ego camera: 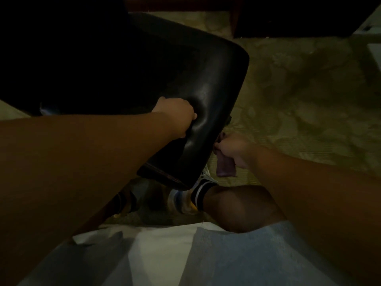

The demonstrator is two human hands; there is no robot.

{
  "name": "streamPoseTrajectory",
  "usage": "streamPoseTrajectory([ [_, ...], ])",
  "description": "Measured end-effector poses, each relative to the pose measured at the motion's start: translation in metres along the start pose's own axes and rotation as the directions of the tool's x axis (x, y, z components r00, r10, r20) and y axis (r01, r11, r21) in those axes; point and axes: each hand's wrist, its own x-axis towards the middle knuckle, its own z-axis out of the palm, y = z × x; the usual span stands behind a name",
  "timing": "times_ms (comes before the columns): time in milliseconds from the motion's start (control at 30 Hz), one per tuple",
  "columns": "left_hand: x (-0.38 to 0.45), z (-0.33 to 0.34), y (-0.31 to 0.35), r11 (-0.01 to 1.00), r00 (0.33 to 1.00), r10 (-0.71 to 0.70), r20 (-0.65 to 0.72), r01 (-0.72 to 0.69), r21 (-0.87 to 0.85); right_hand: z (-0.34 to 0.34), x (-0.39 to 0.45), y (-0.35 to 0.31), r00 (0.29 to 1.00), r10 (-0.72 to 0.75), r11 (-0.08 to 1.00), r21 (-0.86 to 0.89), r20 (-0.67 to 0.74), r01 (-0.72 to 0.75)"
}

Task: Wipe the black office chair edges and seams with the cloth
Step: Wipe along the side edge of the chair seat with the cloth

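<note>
The black office chair [165, 65] fills the upper left, its shiny padded seat tilted toward me in dim light. My left hand [177, 115] presses into the seat cushion near its front, fingers curled against the padding and denting it. My right hand [233, 149] grips a purple cloth [225, 165] and holds it against the seat's right edge, low down near the front corner. Part of the cloth hangs below my fist. The chair's base is hidden under the seat.
Patterned green carpet [299, 89] spreads to the right. Dark wooden furniture [288, 15] stands along the back. My legs, striped socks and sneakers [198, 193] sit under the seat's front corner. A white object [374, 56] lies at the far right edge.
</note>
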Motion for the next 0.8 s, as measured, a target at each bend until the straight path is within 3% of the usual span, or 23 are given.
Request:
streamPoseTrajectory([
  [133,-0.002,0.0,0.003,0.999,0.999,0.002,-0.036,-0.001,0.049,-0.003,-0.007,0.002,0.999,-0.001,1.0,0.027,0.042,0.0],
  [300,-0.006,-0.001,0.005,1.0,0.999,-0.002,-0.035,0.002,0.015,0.009,-0.015,0.008,0.998,-0.005,0.994,0.11,-0.066,0.012],
  [400,-0.009,0.001,0.002,1.0,0.999,0.006,-0.036,-0.005,0.029,0.017,-0.024,0.014,0.998,0.019,0.978,0.206,-0.058,-0.006],
  [600,-0.014,0.014,-0.013,0.996,0.999,0.035,-0.026,-0.037,-0.077,0.016,-0.029,0.026,0.996,0.05,0.948,0.318,-0.077,-0.024],
  [800,-0.018,0.02,-0.027,0.993,0.996,0.093,0.008,-0.093,-0.069,0.034,-0.021,0.038,0.993,0.108,0.956,0.278,-0.048,-0.09],
])
